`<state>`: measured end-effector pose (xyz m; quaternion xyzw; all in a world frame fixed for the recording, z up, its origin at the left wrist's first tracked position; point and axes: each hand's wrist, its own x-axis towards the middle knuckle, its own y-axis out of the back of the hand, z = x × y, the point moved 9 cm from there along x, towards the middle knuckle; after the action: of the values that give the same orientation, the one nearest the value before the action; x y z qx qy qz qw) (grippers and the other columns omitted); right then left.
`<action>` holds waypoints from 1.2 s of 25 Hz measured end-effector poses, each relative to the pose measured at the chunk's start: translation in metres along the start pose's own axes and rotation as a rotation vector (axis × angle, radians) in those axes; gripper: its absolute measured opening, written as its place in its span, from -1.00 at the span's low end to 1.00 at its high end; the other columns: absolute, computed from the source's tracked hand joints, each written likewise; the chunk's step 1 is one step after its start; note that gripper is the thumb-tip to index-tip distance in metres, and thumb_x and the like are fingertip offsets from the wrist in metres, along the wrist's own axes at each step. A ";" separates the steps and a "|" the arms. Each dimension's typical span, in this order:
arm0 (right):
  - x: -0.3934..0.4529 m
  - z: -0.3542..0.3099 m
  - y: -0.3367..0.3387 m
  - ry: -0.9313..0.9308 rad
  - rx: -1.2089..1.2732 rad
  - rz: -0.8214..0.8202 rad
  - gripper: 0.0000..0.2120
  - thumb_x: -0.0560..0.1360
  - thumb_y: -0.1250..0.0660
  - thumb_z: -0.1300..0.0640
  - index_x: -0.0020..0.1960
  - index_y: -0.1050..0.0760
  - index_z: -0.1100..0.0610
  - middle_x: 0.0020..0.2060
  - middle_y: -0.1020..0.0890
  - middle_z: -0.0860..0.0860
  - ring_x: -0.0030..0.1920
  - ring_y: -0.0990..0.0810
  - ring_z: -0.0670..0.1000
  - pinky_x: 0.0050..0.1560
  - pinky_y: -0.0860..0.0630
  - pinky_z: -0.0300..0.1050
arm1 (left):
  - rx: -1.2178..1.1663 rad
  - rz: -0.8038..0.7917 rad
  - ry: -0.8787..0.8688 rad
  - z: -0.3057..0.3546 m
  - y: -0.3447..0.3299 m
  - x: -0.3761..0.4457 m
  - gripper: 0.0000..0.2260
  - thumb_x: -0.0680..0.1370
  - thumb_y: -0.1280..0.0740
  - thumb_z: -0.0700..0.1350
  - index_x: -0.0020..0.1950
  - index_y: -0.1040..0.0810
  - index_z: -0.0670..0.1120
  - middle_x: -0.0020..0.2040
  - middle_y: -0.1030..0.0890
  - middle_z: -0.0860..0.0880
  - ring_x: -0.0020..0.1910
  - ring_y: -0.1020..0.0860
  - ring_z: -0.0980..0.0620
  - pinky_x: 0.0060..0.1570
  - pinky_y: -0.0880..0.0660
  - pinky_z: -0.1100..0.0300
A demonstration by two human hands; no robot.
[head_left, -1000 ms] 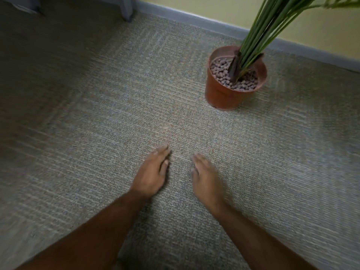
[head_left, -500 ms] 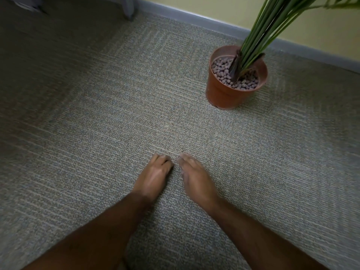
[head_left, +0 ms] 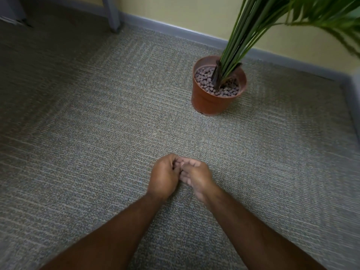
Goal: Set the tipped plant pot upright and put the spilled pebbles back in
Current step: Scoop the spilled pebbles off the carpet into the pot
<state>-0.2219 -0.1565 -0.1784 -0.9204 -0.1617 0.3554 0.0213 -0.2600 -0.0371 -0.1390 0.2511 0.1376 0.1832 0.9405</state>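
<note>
A terracotta plant pot (head_left: 206, 102) stands upright on the carpet at the back right, close to the wall. Brown-grey pebbles (head_left: 204, 78) fill it around the green stems of the plant (head_left: 240, 38). No loose pebbles show on the carpet. My left hand (head_left: 164, 176) and my right hand (head_left: 196, 177) are pressed together low over the carpet, well in front of the pot. The fingers of both are curled against each other. Nothing shows between them, and the inner sides of the palms are hidden.
Grey-green carpet (head_left: 87, 117) covers the floor. A grey baseboard (head_left: 175, 32) runs under the yellow wall and turns a corner at the right (head_left: 353, 88). A grey furniture leg (head_left: 112, 16) stands at the back left. Leaves overhang the top right.
Both hands lay flat and apart on the carpet. They slid toward each other, met, and their fingers have curled together. The pot has not moved.
</note>
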 end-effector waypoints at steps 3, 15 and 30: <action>-0.002 -0.004 0.014 -0.049 0.065 0.072 -0.81 0.57 -0.31 0.44 0.02 -0.67 0.25 -0.15 -0.77 0.12 -0.19 -0.76 -0.01 -0.21 -0.65 -0.20 | 0.054 -0.088 -0.098 0.014 -0.009 0.001 -0.92 0.60 -0.43 -0.19 0.04 -0.62 -0.02 -0.09 -0.65 0.12 -0.10 -0.62 0.18 -0.06 -0.63 0.17; 0.021 -0.214 0.098 0.256 0.032 0.435 -0.86 0.60 -0.35 0.32 0.14 -0.60 0.27 0.02 -0.70 0.18 -0.10 -0.72 -0.02 -0.35 -0.57 -0.37 | -0.501 0.090 0.239 0.123 0.014 0.141 -0.85 0.54 -0.41 -0.37 -0.04 -0.64 -0.13 0.03 -0.70 -0.10 0.08 -0.67 -0.04 0.18 -0.64 0.05; 0.035 -0.286 0.098 0.288 -0.224 0.448 -0.66 0.67 -0.25 0.16 0.39 -0.51 0.27 0.28 -0.62 0.11 0.26 -0.58 0.05 0.34 -0.53 0.05 | -0.174 0.130 0.060 0.201 0.032 0.217 -0.85 0.59 -0.41 -0.24 -0.14 -0.62 -0.04 -0.03 -0.66 -0.03 0.06 -0.63 -0.02 0.10 -0.62 0.13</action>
<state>0.0194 -0.2169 -0.0029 -0.9709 0.0121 0.1967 -0.1365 -0.0040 -0.0068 0.0098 0.1715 0.1327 0.2623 0.9403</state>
